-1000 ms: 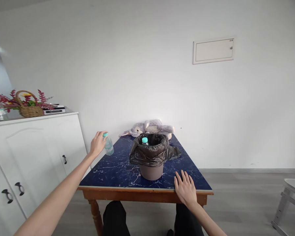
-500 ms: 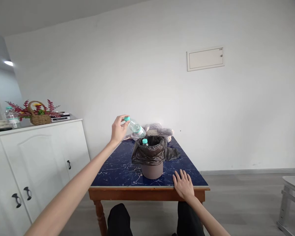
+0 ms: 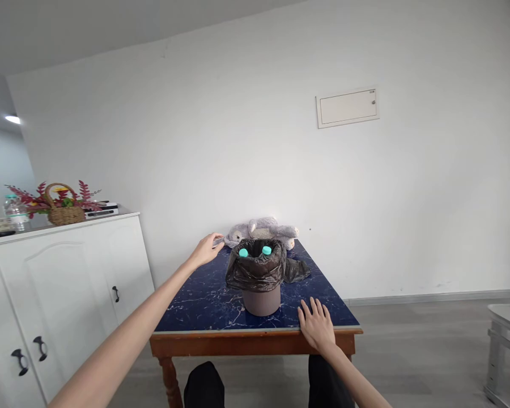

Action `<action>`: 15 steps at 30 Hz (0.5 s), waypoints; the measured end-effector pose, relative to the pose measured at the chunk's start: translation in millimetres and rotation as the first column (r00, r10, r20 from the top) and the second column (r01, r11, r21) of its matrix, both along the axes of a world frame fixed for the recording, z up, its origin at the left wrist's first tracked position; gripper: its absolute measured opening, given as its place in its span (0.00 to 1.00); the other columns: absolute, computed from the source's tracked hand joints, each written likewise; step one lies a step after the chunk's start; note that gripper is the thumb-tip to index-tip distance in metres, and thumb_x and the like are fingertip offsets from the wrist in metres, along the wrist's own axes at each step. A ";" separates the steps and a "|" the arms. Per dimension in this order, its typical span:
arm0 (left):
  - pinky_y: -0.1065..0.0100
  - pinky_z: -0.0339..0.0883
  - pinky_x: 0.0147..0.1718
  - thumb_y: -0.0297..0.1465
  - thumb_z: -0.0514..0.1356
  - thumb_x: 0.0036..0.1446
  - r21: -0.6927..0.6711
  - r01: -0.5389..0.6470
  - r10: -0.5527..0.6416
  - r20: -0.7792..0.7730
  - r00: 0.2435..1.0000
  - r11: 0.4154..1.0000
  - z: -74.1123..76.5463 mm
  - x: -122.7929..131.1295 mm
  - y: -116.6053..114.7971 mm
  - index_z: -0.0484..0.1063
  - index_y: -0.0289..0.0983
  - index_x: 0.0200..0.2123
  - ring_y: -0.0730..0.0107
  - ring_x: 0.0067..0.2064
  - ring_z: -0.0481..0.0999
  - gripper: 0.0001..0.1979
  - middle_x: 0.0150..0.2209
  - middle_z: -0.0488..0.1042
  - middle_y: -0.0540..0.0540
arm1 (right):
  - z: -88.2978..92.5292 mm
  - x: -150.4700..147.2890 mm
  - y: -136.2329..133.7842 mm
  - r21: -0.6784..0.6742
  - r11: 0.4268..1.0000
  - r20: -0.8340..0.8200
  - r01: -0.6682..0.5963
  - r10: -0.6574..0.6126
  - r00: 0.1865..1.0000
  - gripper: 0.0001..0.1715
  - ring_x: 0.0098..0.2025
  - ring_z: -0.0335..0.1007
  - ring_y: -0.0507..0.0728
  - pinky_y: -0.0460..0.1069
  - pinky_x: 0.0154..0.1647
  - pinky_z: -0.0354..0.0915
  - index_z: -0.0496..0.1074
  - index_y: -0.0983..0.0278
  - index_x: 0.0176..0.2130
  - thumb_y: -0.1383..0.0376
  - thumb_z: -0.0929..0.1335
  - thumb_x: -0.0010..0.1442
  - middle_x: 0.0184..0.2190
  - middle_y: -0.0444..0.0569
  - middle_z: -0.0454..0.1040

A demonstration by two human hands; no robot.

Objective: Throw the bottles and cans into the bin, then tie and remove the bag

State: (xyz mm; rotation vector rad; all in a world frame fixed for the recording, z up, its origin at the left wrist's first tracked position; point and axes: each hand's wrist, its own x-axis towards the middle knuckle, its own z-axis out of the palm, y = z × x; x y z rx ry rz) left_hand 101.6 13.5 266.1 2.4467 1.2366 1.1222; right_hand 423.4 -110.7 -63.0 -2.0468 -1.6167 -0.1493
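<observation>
A trash bin (image 3: pixel 262 303) lined with a black plastic bag (image 3: pixel 261 275) stands on the blue marbled table. Two turquoise-capped bottles are in it: one cap (image 3: pixel 243 253) shows at the left of the opening, another cap (image 3: pixel 266 250) to its right; their bodies are mostly hidden. My left hand (image 3: pixel 207 250) hovers left of the bin with fingers apart and nothing in it, near the ear of a grey plush toy (image 3: pixel 272 229). Flat on the table's near right edge lies my right hand (image 3: pixel 317 324), fingers spread, holding nothing.
The table (image 3: pixel 204 309) has a wooden frame and stands against the wall. On the left, a white cabinet (image 3: pixel 72 272) bears a flower basket (image 3: pixel 66 215) and a clear bottle (image 3: pixel 16 212). A pale stand (image 3: pixel 508 320) is at the far right.
My left hand has let go of the clear bottle, which now stands in the bin beside the other one, and has moved slightly down. My right hand stays in place.
</observation>
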 end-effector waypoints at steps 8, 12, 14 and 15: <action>0.52 0.77 0.52 0.38 0.64 0.70 -0.438 -0.054 0.137 0.162 0.977 0.898 -49.6 -22.4 14.1 0.74 0.38 0.57 0.58 0.53 0.79 0.16 0.58 0.75 0.40 | 0.0 0.7 -2.5 0.032 0.998 -0.151 -0.047 0.052 0.987 0.35 0.79 0.43 0.69 0.66 0.76 0.36 0.70 0.67 0.68 0.57 0.56 0.71 0.73 0.61 0.61; 0.52 0.78 0.50 0.40 0.63 0.70 -0.668 0.024 0.224 0.284 0.932 0.744 -98.1 -19.3 2.0 0.74 0.36 0.56 0.59 0.50 0.80 0.17 0.54 0.78 0.41 | 4.7 1.3 -0.8 0.043 0.997 -0.331 -0.056 0.068 0.941 0.36 0.79 0.38 0.72 0.67 0.76 0.33 0.70 0.71 0.68 0.56 0.60 0.69 0.75 0.65 0.57; 0.52 0.78 0.49 0.46 0.64 0.68 -0.746 0.112 0.259 0.362 0.895 0.656 -121.1 -14.6 -6.1 0.76 0.36 0.53 0.56 0.49 0.82 0.20 0.50 0.80 0.39 | 14.9 3.1 5.0 0.050 0.996 -0.458 -0.067 0.083 0.885 0.36 0.79 0.41 0.74 0.69 0.76 0.36 0.72 0.73 0.65 0.53 0.63 0.68 0.73 0.68 0.59; 0.53 0.78 0.49 0.49 0.65 0.66 -0.768 0.165 0.276 0.409 0.870 0.619 -130.5 -11.3 -9.0 0.76 0.35 0.50 0.53 0.49 0.83 0.23 0.48 0.81 0.36 | 22.9 4.2 9.7 0.056 0.995 -0.529 -0.083 0.100 0.843 0.35 0.77 0.46 0.75 0.69 0.75 0.41 0.74 0.72 0.63 0.51 0.64 0.68 0.71 0.69 0.63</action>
